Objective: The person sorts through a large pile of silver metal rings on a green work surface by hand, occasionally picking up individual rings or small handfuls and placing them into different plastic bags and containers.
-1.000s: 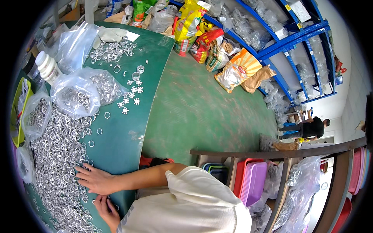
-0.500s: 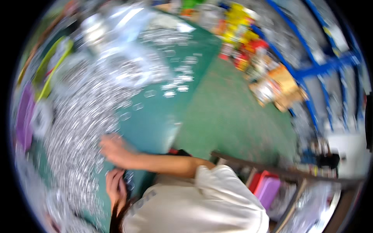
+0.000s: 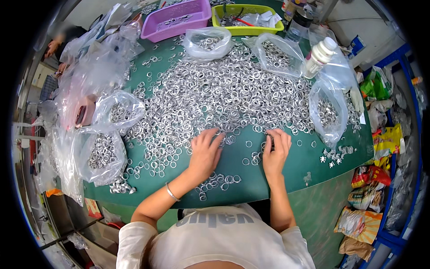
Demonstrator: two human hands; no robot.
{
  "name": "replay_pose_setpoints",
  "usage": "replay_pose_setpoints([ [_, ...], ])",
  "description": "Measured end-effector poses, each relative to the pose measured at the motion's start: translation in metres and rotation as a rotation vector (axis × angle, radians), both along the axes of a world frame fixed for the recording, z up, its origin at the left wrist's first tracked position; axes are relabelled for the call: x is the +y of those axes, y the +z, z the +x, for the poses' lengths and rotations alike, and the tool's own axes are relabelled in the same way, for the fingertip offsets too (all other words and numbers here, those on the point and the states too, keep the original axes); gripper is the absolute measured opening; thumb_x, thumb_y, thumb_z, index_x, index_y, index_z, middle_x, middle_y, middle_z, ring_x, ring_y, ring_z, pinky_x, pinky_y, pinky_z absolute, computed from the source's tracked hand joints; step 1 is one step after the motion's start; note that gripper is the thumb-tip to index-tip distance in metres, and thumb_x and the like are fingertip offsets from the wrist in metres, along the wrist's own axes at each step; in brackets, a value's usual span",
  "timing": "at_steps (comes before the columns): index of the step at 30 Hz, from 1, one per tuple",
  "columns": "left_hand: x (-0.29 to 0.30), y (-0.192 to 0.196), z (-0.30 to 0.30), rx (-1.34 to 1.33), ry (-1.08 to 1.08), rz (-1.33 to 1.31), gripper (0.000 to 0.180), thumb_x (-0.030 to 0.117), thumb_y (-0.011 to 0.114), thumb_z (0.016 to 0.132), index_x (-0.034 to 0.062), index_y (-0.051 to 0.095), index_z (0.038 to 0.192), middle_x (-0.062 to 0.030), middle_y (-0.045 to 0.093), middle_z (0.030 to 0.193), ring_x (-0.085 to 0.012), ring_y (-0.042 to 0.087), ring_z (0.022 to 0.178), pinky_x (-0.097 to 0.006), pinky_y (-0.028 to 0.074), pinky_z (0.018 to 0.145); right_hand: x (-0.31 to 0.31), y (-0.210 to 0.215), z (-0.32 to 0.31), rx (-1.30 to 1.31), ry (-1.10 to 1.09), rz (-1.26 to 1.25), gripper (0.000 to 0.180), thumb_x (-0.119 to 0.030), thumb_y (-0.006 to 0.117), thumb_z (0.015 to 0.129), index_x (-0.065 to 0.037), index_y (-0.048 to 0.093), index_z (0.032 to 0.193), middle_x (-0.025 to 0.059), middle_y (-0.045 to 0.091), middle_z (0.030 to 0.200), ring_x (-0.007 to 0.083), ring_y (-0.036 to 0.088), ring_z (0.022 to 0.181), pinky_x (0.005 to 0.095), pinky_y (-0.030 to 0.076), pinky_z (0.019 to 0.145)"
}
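A wide heap of small silvery metal rings (image 3: 233, 92) covers the middle of the green table (image 3: 286, 181). At the heap's near edge, my left hand (image 3: 204, 153) rests with its fingers bent and apart, fingertips touching rings. To the right, my right hand (image 3: 276, 154) hovers low over the tabletop, thumb and fingers apart, beside a few loose rings (image 3: 256, 158). No ring shows gripped in either hand, though the undersides of the fingers are hidden. Between my forearms, nearer the table edge, lies a smaller cluster of rings (image 3: 219, 180).
Clear plastic bags with metal pieces ring the heap, including one at right (image 3: 332, 134) and one at left (image 3: 121, 166). At the back stand a purple basket (image 3: 154, 31), a lime-green basket (image 3: 257, 31) and a white bottle (image 3: 319, 58). Blue shelving (image 3: 396, 240) is at right.
My view has swung round from a blurred, sideways angle to face the table squarely. My hands were close together and now are apart, both at the heap's near edge.
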State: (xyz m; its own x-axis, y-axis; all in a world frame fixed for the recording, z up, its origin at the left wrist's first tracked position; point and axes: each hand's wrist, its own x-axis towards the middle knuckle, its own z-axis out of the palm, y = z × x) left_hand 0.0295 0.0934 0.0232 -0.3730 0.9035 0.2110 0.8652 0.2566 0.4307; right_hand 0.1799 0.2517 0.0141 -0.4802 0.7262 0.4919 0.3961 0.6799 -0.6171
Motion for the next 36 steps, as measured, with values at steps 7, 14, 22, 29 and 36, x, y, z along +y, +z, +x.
replay_pose_setpoints([
  [7, 0.009, -0.012, -0.007, 0.078, 0.092, 0.037, 0.036, 0.005, 0.069, 0.074, 0.0116, 0.062, 0.109, -0.0125, 0.045, 0.129, -0.0325, 0.040, 0.125, -0.050, 0.029, 0.098, -0.007, -0.007, -0.044, -0.268, 0.183, 0.089, 0.013, -0.012, 0.069, 0.078, -0.005, 0.060, 0.084, 0.0090, 0.054, 0.086, 0.0275, 0.049, 0.088, 0.0407, 0.036, 0.078],
  [14, -0.003, -0.008, -0.011, -0.008, 0.134, 0.102, 0.045, 0.002, 0.065, 0.076, 0.0088, 0.055, 0.119, -0.0136, 0.046, 0.129, -0.0352, 0.041, 0.123, -0.048, 0.031, 0.098, -0.022, 0.021, -0.019, -0.321, 0.322, -0.073, 0.010, -0.010, 0.071, 0.075, -0.005, 0.063, 0.077, 0.0069, 0.058, 0.077, 0.0267, 0.053, 0.081, 0.0394, 0.037, 0.075],
  [22, 0.038, -0.010, -0.014, 0.039, -0.118, 0.031, 0.056, 0.020, 0.066, 0.082, 0.0092, 0.046, 0.134, -0.0144, 0.039, 0.141, -0.0371, 0.033, 0.132, -0.058, 0.026, 0.106, -0.016, 0.022, -0.031, -0.240, 0.467, -0.133, 0.015, -0.008, 0.072, 0.073, -0.005, 0.062, 0.084, 0.0086, 0.059, 0.084, 0.0280, 0.055, 0.085, 0.0392, 0.040, 0.074],
  [29, 0.040, -0.028, -0.018, 0.090, -0.051, 0.000, 0.037, 0.015, 0.063, 0.083, 0.0102, 0.054, 0.119, -0.0078, 0.049, 0.128, -0.0285, 0.038, 0.129, -0.059, 0.021, 0.109, -0.002, -0.004, -0.047, -0.364, 0.264, 0.120, 0.016, -0.007, 0.068, 0.075, -0.003, 0.060, 0.088, 0.0119, 0.057, 0.098, 0.0307, 0.051, 0.091, 0.0418, 0.038, 0.077],
  [36, 0.026, -0.020, -0.033, -0.021, 0.054, 0.153, 0.031, 0.007, 0.064, 0.077, 0.0087, 0.055, 0.107, -0.0081, 0.054, 0.113, -0.0281, 0.045, 0.121, -0.056, 0.022, 0.110, 0.013, 0.002, -0.019, -0.100, 0.245, -0.253, 0.007, -0.005, 0.063, 0.082, -0.001, 0.066, 0.085, 0.0133, 0.064, 0.085, 0.0317, 0.057, 0.084, 0.0415, 0.041, 0.079],
])
